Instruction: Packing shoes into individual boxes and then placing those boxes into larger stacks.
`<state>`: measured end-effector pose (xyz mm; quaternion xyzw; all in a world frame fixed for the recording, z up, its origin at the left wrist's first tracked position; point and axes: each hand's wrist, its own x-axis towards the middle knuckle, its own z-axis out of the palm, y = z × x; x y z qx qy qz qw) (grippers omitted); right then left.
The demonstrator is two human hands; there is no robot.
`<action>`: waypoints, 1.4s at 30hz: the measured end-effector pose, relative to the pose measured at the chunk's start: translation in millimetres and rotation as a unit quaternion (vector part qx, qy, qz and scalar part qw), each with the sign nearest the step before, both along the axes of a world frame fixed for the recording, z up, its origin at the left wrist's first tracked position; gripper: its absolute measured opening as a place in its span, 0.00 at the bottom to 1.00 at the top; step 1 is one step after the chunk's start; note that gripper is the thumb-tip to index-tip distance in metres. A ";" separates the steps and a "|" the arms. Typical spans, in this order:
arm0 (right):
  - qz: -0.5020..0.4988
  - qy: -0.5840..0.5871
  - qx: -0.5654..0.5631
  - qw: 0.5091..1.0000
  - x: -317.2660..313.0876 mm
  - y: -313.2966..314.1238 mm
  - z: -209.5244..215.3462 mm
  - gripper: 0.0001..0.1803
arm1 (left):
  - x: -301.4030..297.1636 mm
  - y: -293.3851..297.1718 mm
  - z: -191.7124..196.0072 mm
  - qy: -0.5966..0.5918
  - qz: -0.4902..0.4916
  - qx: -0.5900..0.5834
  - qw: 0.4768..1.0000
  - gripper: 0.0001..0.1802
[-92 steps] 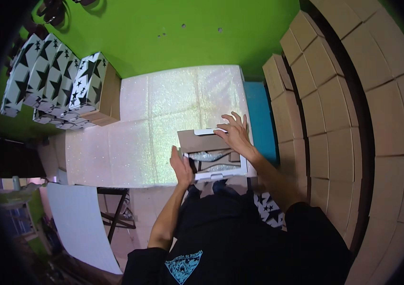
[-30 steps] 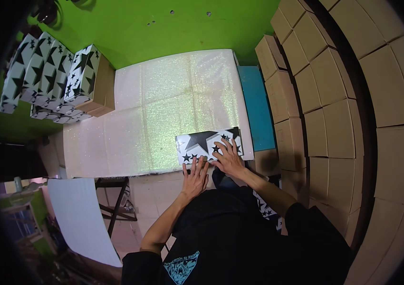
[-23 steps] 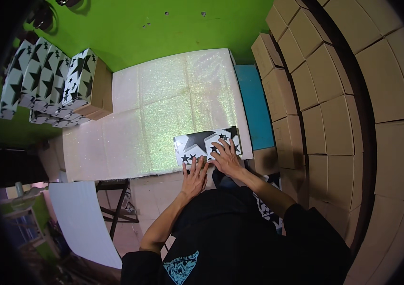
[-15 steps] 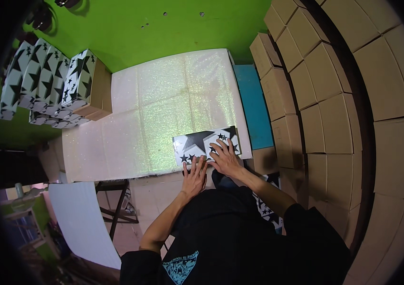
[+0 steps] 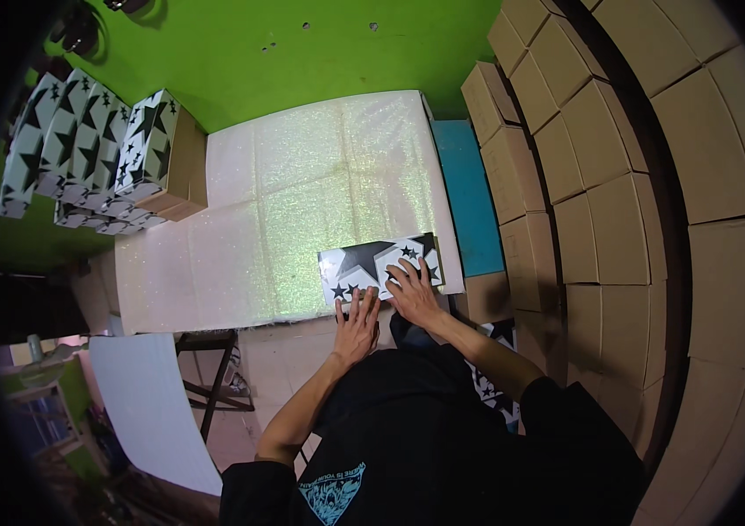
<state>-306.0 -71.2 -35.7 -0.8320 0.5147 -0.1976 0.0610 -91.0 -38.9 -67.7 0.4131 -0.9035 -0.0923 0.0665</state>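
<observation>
Left hand (image 5: 358, 330) and right hand (image 5: 416, 298) rest, fingers spread, on a box (image 5: 360, 259) at the table (image 5: 241, 254)'s near right corner.

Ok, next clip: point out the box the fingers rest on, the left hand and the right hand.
Box (image 5: 367, 260): head view, on the top's large black star.
Left hand (image 5: 358, 328): head view, back of the hand.
Right hand (image 5: 415, 295): head view, back of the hand.

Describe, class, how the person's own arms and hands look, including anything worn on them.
The left hand and right hand are gloveless. The forearms are bare, with no watch or bracelet visible. Short, loose black sleeves belong to a black shirt with a light-blue triangular print.
</observation>
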 end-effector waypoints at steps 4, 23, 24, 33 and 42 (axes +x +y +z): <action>-0.001 -0.030 0.017 0.999 1.2 0.1 6.0 0.18 | 3.8 1.0 2.4 0.014 -0.003 -0.025 1.000 0.37; -0.038 0.017 -0.040 0.998 14.3 0.3 -4.4 0.21 | 0.7 -57.0 21.4 0.080 0.042 -0.028 0.995 0.24; -0.036 0.016 -0.041 0.998 13.5 -0.7 -2.4 0.21 | 1.6 -56.9 21.4 0.080 0.044 -0.029 0.995 0.24; -0.009 -0.068 0.112 0.991 -13.1 -23.8 17.2 0.54 | -0.4 -73.0 43.7 0.065 0.020 0.038 0.997 0.43; -0.002 0.059 0.179 0.982 -10.5 -69.4 21.4 0.73 | -25.0 -118.2 59.1 -0.052 0.003 0.085 0.995 0.74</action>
